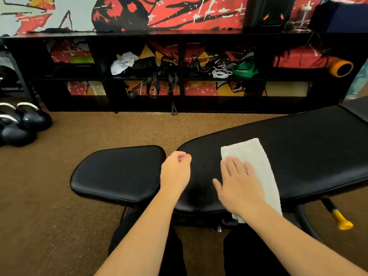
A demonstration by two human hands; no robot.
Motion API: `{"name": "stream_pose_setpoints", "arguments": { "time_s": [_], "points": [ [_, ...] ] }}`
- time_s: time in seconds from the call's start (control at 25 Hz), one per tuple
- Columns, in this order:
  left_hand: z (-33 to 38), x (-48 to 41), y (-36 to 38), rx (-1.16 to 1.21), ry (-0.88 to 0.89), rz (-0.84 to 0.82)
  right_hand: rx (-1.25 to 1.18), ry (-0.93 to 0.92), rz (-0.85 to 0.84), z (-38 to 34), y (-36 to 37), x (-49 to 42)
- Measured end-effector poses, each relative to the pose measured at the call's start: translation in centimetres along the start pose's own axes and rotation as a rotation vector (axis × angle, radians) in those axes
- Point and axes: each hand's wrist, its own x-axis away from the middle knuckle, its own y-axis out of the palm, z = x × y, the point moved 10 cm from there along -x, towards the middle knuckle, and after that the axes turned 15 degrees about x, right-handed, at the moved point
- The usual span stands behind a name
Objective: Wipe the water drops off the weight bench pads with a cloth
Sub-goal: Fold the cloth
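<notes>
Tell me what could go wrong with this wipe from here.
1. The right hand only presses flat on the cloth, whose near end hangs off the long pad; it may bunch or slide off.
2. The seat pad, across a gap, could be skipped; drops are too small to see on the dark pads.

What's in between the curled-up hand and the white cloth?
Only bare black padding: in the head view, a strip of the long bench pad shows between the left hand and the cloth, with nothing on it.
</notes>
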Motion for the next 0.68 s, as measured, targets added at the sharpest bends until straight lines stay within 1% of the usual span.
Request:
{"name": "stream_pose_setpoints", "arguments": {
  "time_s": [0.04, 0.12, 0.2, 0.28, 0.36, 0.4, 0.48, 0.6, 0.68],
  "points": [
    [-0.1, -0.3, -0.9, 0.070, -0.018, 0.019, 0.031, 0.006, 0.035, 0.3, 0.3, -0.1],
    [-0.2, -0.6, -1.8, 0.124, -0.039, 0.030, -0.016, 0.055, 0.087, 2.0, -0.3, -0.5],
    [-0.4, -0.9, -2.0, 0.142, -0.042, 0.013, 0.067, 0.073, 0.091, 3.8, -0.1, -1.0],
    [-0.9, -1.4, -2.8, 0.151, -0.065, 0.028, 0.180, 0.074, 0.034, 4.5, 0.8, -0.8],
    [-1.4, -2.1, -3.7, 0.182, -0.087, 0.068, 0.223, 0.070, -0.010, 3.9, 1.3, -1.2],
    [-1.6, -2.2, -4.2, 0.194, -0.100, 0.099, 0.214, 0.062, -0.059, 2.8, 1.6, -1.8],
    [-1.7, -2.3, -5.1, 0.181, -0.109, 0.151, 0.151, 0.014, -0.072, -1.5, 1.4, -3.6],
    [-1.8, -2.2, -5.4, 0.065, -0.109, 0.172, 0.192, -0.183, -0.102, -10.4, 1.8, -4.5],
    [-1.9, -2.4, -5.1, 0.052, -0.099, 0.176, 0.242, -0.297, -0.067, -14.4, 2.0, -3.0]
  ]
}}
